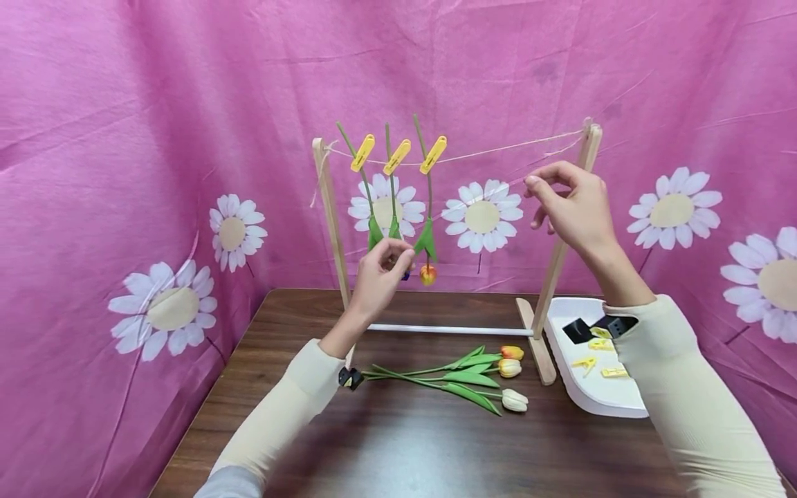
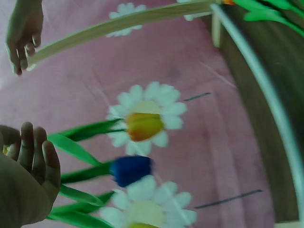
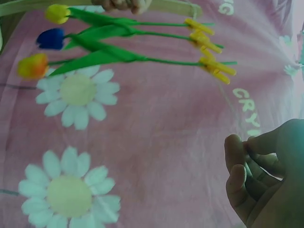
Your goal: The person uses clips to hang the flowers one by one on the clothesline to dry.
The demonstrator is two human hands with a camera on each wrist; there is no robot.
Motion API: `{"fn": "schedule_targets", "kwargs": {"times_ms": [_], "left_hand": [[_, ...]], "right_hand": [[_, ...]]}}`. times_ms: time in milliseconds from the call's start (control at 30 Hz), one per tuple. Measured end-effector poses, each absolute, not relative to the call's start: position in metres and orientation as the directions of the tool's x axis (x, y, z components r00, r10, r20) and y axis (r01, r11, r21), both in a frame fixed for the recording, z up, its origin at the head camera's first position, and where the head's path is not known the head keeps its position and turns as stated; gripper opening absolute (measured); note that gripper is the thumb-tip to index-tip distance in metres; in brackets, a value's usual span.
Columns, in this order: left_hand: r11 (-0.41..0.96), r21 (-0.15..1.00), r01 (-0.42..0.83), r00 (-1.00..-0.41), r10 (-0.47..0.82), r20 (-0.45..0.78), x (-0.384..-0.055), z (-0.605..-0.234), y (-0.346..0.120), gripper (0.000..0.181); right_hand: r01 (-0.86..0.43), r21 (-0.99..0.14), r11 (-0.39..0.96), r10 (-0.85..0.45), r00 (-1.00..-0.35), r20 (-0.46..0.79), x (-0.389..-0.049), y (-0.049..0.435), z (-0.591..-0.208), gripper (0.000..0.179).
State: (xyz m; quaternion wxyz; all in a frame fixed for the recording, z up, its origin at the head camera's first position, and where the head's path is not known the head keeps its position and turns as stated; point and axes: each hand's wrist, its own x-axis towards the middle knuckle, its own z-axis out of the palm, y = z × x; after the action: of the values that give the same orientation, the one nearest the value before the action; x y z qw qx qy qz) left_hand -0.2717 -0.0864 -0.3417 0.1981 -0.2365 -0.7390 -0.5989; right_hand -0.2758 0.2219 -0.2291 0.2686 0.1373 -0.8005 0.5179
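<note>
Three tulips hang blooms down from a string (image 1: 510,146), each stem held by a yellow clothespin (image 1: 433,155). Their blooms are orange-yellow (image 1: 427,275), blue (image 3: 50,39) and yellow (image 3: 57,14). My left hand (image 1: 381,273) is in front of the hanging leaves, fingers loosely bent, holding nothing visible; it hides part of the blooms in the head view. Just below the string's right half, my right hand (image 1: 575,207) is raised near the right post. Its thumb and forefinger come close together, with no object showing between them.
A wooden post (image 1: 331,221) and a second post (image 1: 554,283) carry the string, with a white bar (image 1: 448,330) joining them low down. Three tulips (image 1: 515,400) lie on the brown table (image 1: 398,456). At right, a white tray (image 1: 582,401) contains several yellow clothespins (image 1: 614,373).
</note>
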Motion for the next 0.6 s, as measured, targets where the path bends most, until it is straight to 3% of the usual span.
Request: {"fn": "schedule_targets", "kwargs": {"times_ms": [233, 433, 600], "left_hand": [[0.236, 0.791, 0.564, -0.823, 0.230, 0.519, -0.266, -0.376, -0.105, 0.010], [0.312, 0.845, 0.434, -0.886, 0.316, 0.339, -0.260, -0.402, -0.116, 0.013], [0.370, 0.844, 0.388, -0.885, 0.406, 0.228, -0.259, -0.425, -0.125, 0.013]], "right_hand": [[-0.454, -0.737, 0.501, 0.087, -0.821, 0.565, -0.270, 0.254, -0.255, 0.021], [-0.375, -0.779, 0.502, 0.165, -0.843, 0.512, -0.270, 0.288, -0.283, 0.018], [-0.318, -0.755, 0.573, 0.200, -0.840, 0.505, -0.272, 0.317, -0.309, 0.019]]}}
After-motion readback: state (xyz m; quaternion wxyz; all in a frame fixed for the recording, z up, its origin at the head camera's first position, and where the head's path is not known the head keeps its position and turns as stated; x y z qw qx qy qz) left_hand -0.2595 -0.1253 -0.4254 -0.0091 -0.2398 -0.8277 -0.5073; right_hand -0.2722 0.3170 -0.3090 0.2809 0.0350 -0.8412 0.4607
